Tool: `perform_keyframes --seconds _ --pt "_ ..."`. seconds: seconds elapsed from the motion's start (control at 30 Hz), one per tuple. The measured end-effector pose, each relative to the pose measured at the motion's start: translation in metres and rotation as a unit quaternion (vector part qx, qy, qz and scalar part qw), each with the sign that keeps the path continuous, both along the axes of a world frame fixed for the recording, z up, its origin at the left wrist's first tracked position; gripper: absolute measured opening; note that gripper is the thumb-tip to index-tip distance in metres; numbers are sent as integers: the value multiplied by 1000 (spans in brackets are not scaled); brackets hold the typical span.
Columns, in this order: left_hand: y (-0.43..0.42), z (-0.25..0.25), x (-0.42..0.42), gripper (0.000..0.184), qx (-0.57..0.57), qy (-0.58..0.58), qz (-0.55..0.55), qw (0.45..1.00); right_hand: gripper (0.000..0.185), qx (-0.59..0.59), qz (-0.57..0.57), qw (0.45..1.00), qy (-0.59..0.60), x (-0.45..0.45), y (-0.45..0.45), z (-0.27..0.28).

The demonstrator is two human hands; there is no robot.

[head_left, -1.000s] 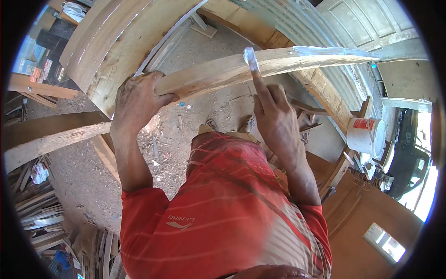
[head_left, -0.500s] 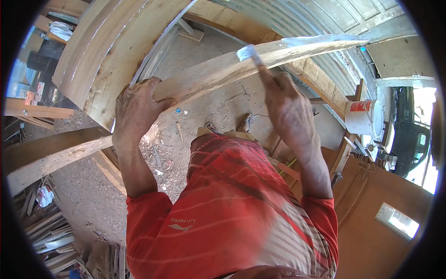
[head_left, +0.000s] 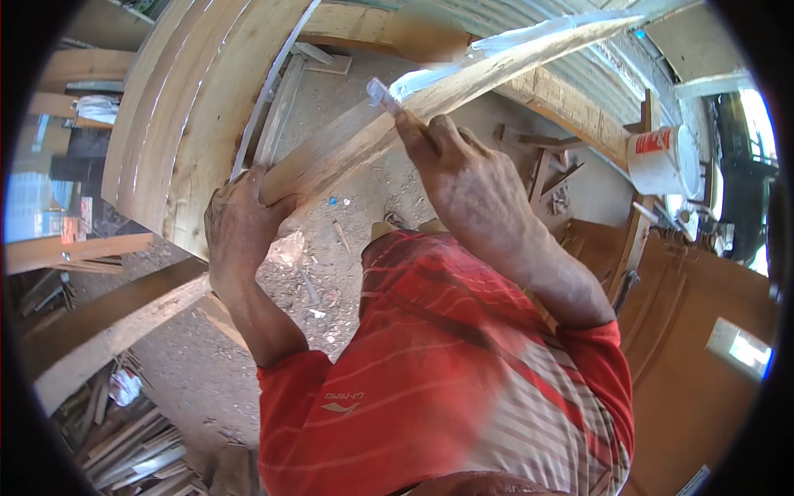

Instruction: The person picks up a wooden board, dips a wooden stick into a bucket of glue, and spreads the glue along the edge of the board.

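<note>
A long, curved wooden plank (head_left: 347,153) slants across the view, rising from my left hand to the upper right. White paste (head_left: 529,37) coats its upper face along the far part, while the near part is bare wood. My left hand (head_left: 244,211) is closed around the plank's near end, thumb on one side. In my right hand (head_left: 463,165) is a small flat applicator (head_left: 382,93), smeared white and pinched in the fingers. Its tip is at the plank's upper edge, where the white coating stops; contact is hard to tell.
Large layered wooden boards (head_left: 194,99) with white lines at their seams stand at the upper left. A white bucket (head_left: 666,161) with a red label sits at the right. Another curved timber (head_left: 124,318) lies at left, above stacked wood scraps (head_left: 136,446). Debris litters the floor.
My right hand has drawn the applicator leftward along the plank, and the white coating now reaches closer to my left hand. The view has shifted and the plank appears more steeply slanted.
</note>
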State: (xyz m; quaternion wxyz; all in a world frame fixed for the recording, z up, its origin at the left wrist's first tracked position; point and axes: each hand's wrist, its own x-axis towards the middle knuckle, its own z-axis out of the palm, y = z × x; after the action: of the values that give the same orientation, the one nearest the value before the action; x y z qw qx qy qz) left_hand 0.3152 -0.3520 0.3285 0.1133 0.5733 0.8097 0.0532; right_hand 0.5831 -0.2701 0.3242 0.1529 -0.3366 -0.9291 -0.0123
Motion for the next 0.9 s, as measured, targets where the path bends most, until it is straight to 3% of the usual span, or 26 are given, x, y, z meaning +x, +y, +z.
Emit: perform_keyframes --seconds 0.2,0.57,0.67,0.7,0.8,0.9 --pt "-2 -10 -9 57 -3 1 -3 1000 52 9 -60 997 -41 18 15 4" --pt "5 4 1 57 -41 -26 31 998 63 -74 -177 981 -27 64 59 3" --pt "4 3 1 57 -19 -34 24 999 64 -23 -194 980 -28 77 75 1" --pt "3 2 0 55 -7 -53 24 998 67 -14 -213 977 23 74 71 2" --pt "-6 -2 -12 50 30 -119 41 992 62 -79 -161 981 75 45 38 22" --pt "-16 -15 -22 46 77 -199 37 976 59 -88 -21 989 116 7 -1 11"
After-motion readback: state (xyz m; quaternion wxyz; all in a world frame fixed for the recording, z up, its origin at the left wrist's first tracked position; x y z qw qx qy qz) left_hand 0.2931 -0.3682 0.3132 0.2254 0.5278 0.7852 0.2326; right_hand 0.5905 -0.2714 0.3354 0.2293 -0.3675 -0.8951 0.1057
